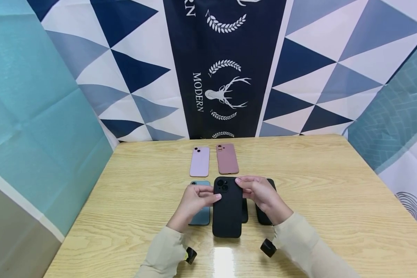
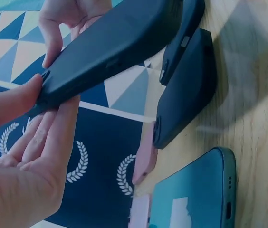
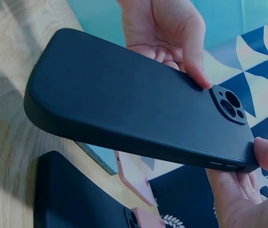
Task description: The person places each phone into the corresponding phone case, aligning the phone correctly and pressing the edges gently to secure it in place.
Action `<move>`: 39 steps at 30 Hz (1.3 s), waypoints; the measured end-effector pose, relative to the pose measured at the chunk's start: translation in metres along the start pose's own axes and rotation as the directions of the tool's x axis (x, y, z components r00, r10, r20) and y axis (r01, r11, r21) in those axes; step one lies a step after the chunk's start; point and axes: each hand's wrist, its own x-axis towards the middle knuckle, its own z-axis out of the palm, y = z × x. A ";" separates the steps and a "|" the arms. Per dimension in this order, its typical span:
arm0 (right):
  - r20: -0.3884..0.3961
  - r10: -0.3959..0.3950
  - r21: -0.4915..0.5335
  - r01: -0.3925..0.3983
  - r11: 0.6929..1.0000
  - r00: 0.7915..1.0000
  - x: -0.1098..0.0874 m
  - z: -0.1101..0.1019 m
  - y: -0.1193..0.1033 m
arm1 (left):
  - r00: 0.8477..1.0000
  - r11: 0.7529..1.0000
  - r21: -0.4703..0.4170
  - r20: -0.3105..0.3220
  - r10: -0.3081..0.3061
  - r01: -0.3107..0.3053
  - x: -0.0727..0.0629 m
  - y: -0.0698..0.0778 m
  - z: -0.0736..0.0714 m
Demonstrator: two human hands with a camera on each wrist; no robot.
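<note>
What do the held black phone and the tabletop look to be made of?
The held black phone: likely a matte silicone or soft-plastic cover, given its dull, even sheen; which one stays open. The tabletop: wood or wood-look laminate, slightly glossy, given its yellowish grain and the bright reflection.

Head view: bright; glare whitened the wood-grain tabletop (image 1: 319, 173). Wrist views: dimmer, bluish; soft shadows crossed it.

L sleeve (image 1: 162, 253) & R sleeve (image 1: 307, 243) cream; L wrist cam (image 1: 191, 256) blk w/ yellow-green bit (image 1: 186, 256); R wrist cam (image 1: 268, 248) blk, boxy.
</note>
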 end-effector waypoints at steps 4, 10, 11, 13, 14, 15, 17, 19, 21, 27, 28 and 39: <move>-0.002 -0.017 -0.011 0.017 1.000 1.000 -0.001 0.002 0.000 | 0.993 0.998 -0.013 -0.101 0.055 -0.056 0.000 0.005 0.003; 0.023 -0.028 -0.021 0.028 0.999 0.999 -0.004 0.004 -0.001 | 0.946 0.970 0.100 -0.222 0.238 -0.220 0.000 0.011 0.005; 0.026 -0.029 -0.025 0.030 0.999 0.999 -0.004 0.004 -0.001 | 0.937 0.961 0.141 -0.227 0.265 -0.238 0.000 0.011 0.005; 0.029 -0.026 -0.034 0.027 0.999 0.999 -0.004 0.004 0.000 | 0.918 0.940 0.215 -0.244 0.314 -0.265 0.000 0.011 0.007; 0.033 -0.025 -0.040 0.026 0.999 0.999 -0.003 0.004 0.000 | 0.909 0.931 0.245 -0.253 0.332 -0.272 -0.001 0.011 0.007; 0.041 -0.023 -0.045 0.025 0.999 0.999 -0.003 0.004 0.000 | 0.900 0.924 0.261 -0.261 0.348 -0.281 -0.001 0.011 0.008; 0.052 -0.018 -0.046 0.020 0.999 0.998 -0.003 0.004 0.000 | 0.892 0.919 0.277 -0.277 0.356 -0.281 -0.001 0.010 0.009; 0.063 -0.019 -0.040 0.021 0.999 0.998 -0.003 0.004 0.000 | 0.891 0.920 0.279 -0.284 0.353 -0.276 -0.001 0.011 0.009; 0.076 -0.026 -0.032 0.029 0.999 0.997 -0.003 0.004 0.001 | 0.903 0.933 0.244 -0.277 0.329 -0.266 0.000 0.012 0.008; 0.147 -0.041 -0.013 0.043 0.999 0.988 -0.001 0.001 0.003 | 0.974 0.992 -0.054 -0.203 0.098 -0.111 0.001 0.012 0.003; 0.161 -0.040 -0.008 0.042 0.999 0.986 -0.001 0.000 0.004 | 0.979 0.993 -0.089 -0.195 0.059 -0.077 0.001 0.011 0.002; 0.195 0.082 -0.164 -0.050 0.985 0.977 -0.001 0.000 0.014 | 0.969 0.967 -0.250 -0.246 -0.015 -0.049 0.004 0.015 -0.003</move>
